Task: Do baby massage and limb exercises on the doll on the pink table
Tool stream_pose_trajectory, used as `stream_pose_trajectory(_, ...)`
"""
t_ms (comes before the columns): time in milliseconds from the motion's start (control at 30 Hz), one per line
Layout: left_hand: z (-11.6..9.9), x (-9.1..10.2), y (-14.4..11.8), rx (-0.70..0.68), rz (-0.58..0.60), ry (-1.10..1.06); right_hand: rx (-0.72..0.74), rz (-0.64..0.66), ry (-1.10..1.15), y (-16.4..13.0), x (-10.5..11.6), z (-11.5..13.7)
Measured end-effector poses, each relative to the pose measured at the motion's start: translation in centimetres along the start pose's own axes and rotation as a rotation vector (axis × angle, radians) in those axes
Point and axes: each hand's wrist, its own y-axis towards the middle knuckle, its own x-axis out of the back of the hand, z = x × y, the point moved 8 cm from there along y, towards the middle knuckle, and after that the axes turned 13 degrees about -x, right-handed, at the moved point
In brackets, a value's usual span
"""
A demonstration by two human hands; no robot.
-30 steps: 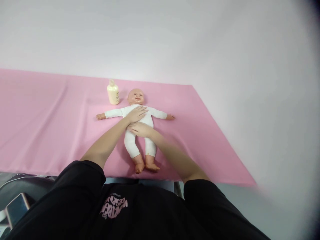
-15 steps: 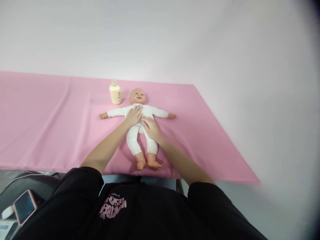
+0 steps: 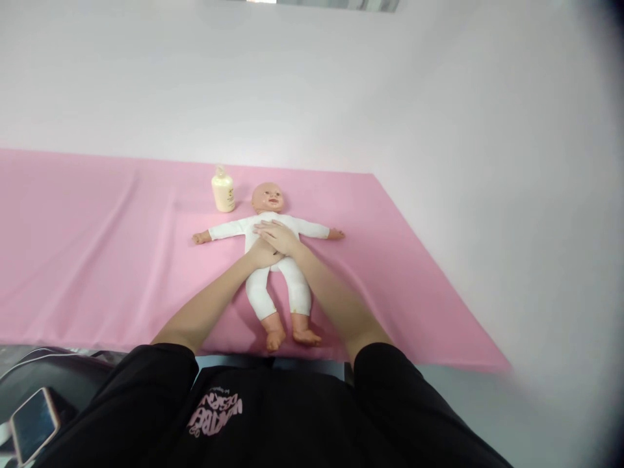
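A baby doll (image 3: 277,276) with a white cloth body lies on its back, arms spread and feet toward me. On its belly rests my left hand (image 3: 263,253), flat, with most of its fingers covered by my other hand. My right hand (image 3: 279,236) lies across the doll's chest and over my left fingers, its own fingers stretched out to the left. Neither hand grips anything. A pale yellow pump bottle (image 3: 223,192) stands upright left of the doll's head.
The pink table cover (image 3: 97,247) has a few creases at the left and ends on the right beside a pale wall (image 3: 511,162). At the lower left, a phone (image 3: 34,426) and a white cable lie on a dark seat.
My right hand has moved up and left from the belly onto the chest, over my left hand. My left hand has slid down slightly. The view has tilted up a little.
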Motion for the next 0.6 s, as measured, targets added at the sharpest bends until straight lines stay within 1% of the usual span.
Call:
stream_pose_trajectory(100,0.1,1.3,-1.4,-0.019,0.010,-0.019,-0.094,-0.039,0.075,0.1,0.7,-2.0)
stream_pose_trajectory(233,-0.2,2.2,-1.1,-0.004,-0.069,-0.089,-0.215,-0.114,0.084,-0.7,0.6,-3.9)
stream_pose_trajectory(300,0.0,2.5,-1.1,0.028,-0.112,-0.105,-0.292,-0.151,0.059,-1.2,0.5,-4.6)
stream_pose_trajectory(367,1.0,3.2,-1.7,0.118,-0.192,-0.086,-0.371,-0.179,0.026,-1.7,0.5,-5.1)
stream_pose_trajectory(467,3.2,3.9,-3.3,0.298,-0.299,-0.028,-0.477,-0.188,0.000,-2.6,0.3,-5.7)
stream_pose_trajectory(533,4.5,3.8,-4.1,0.381,-0.309,-0.004,-0.531,-0.181,0.004,-3.2,0.1,-6.1)
stream_pose_trajectory(600,5.3,3.4,-4.5,0.424,-0.295,0.009,-0.558,-0.182,0.005,-4.0,-0.2,-6.3)
